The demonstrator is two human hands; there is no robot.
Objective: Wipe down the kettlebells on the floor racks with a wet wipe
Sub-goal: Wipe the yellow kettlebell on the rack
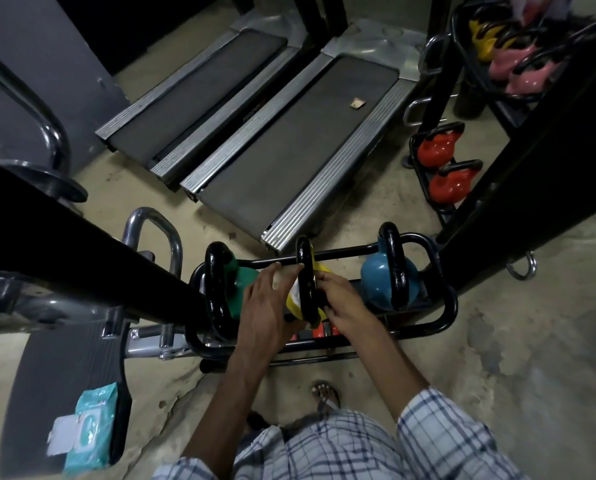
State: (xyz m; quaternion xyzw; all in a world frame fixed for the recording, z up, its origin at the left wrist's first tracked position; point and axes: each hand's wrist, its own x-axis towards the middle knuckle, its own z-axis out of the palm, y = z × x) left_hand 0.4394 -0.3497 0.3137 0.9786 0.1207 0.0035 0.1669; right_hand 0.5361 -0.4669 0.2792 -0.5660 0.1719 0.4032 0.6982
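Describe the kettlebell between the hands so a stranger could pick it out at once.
Find the two grey treadmills; at their near end sits a black tubular floor rack with three kettlebells in a row. The middle one is the yellow kettlebell with a black loop handle. Its neighbours are a green kettlebell on the left and a blue kettlebell on the right.

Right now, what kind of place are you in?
Probably a gym: two treadmills lie side by side, and the blue kettlebell and red kettlebells sit in floor racks.
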